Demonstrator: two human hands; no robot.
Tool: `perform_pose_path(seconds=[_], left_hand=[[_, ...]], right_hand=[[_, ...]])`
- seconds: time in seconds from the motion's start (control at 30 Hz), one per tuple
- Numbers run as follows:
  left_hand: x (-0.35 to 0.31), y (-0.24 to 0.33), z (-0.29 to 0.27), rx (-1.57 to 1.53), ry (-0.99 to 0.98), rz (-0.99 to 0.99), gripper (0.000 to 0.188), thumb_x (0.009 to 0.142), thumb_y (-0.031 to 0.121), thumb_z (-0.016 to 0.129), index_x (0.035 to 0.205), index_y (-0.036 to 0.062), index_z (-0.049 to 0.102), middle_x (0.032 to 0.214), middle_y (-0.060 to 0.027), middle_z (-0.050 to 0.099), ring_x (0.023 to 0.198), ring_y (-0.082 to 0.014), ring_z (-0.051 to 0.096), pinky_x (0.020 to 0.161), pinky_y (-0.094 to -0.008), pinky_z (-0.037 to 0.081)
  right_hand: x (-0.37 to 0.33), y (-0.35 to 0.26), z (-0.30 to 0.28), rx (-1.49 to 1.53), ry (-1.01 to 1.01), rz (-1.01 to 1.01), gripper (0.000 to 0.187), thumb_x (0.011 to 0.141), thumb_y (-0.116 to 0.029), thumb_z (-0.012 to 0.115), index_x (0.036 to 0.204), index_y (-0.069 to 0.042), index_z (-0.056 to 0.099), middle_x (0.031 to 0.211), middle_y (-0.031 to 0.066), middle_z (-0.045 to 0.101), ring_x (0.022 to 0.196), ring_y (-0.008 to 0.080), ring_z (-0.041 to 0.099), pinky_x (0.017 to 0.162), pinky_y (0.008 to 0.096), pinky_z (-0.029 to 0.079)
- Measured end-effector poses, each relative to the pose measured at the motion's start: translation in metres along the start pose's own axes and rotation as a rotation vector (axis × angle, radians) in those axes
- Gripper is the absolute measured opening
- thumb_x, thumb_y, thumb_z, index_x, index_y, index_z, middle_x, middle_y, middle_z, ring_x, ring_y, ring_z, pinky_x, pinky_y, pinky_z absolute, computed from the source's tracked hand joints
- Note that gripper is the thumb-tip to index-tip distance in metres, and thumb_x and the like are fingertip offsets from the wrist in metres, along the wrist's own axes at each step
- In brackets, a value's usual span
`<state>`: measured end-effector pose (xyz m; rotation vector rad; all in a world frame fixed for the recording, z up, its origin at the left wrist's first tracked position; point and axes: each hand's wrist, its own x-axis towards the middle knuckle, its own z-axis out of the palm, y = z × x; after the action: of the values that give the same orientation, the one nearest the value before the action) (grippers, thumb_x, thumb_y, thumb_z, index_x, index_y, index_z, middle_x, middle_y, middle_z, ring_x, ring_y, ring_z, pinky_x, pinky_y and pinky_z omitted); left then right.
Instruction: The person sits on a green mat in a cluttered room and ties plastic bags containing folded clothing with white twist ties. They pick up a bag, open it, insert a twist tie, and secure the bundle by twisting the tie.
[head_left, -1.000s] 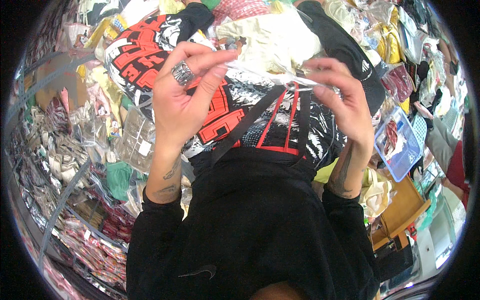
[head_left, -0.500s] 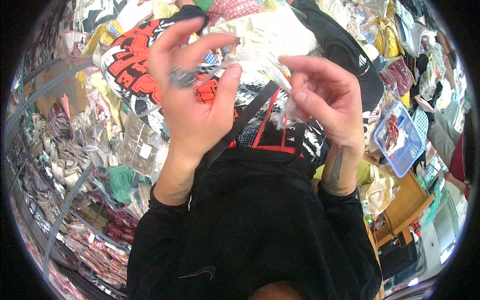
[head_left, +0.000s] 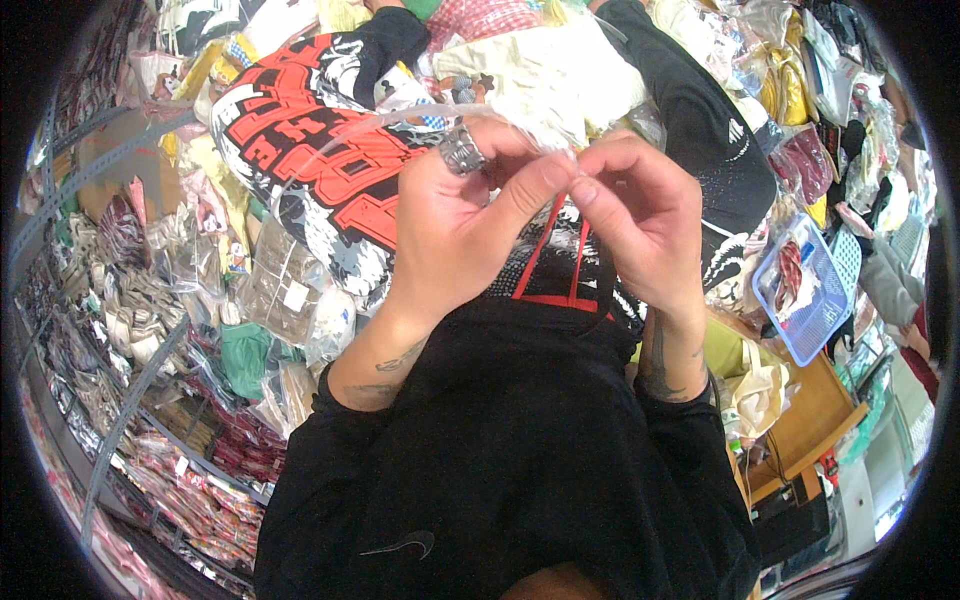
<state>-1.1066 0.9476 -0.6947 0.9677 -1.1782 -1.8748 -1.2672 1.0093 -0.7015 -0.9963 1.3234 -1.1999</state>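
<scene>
My left hand (head_left: 455,225), with a wide silver ring, and my right hand (head_left: 650,215) meet above my lap. Their thumbs and fingertips are pinched together on a piece of clear plastic film (head_left: 505,120). Part of the film arcs out over the back of my left hand toward the left; its full shape is hard to make out. Just beyond the hands lies a cream-coloured folded cloth (head_left: 540,75). Below them are my trousers (head_left: 330,150), black and white with red print.
Heaped bagged textiles surround me, among them a brown packet (head_left: 283,285) and a green cloth (head_left: 245,360) at left. A blue plastic basket (head_left: 805,335) holding a red-striped item stands at right, near a wooden drawer (head_left: 815,410). Grey metal shelf rails (head_left: 130,410) run along the left.
My hands, apart before, have come together at the fingertips. My left hand has moved right and down, and the plastic film now stretches out in an arc to the left.
</scene>
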Motion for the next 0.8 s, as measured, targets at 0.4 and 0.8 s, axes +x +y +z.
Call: perform_pose_path(seconds=[0.4,0.8], left_hand=[[0.004,-0.017,0.007,0.121,-0.074,0.106,0.020,0.080,0.007,0.073,0.094,-0.0003,0.061,0.081,-0.0016,0.059,0.070,-0.0063,0.053,0.064,-0.0202,0.045],[0.007,0.005,0.001,-0.483,-0.388,-0.339,0.078,0.081,0.011,0.065,0.143,0.0028,0.018,0.079,-0.0016,0.048,0.074,-0.0098,0.048,0.065,-0.0197,0.038]], right_hand=[[0.004,-0.002,-0.006,0.592,-0.032,0.057,0.059,0.085,-0.004,0.064,0.136,0.001,0.033,0.085,0.0067,0.060,0.073,0.0088,0.057,0.063,0.0189,0.048],[0.003,-0.015,-0.014,0.910,-0.066,0.233,0.064,0.079,-0.008,0.063,0.132,-0.002,0.029,0.076,0.0065,0.051,0.071,0.0145,0.050,0.071,0.0253,0.037]])
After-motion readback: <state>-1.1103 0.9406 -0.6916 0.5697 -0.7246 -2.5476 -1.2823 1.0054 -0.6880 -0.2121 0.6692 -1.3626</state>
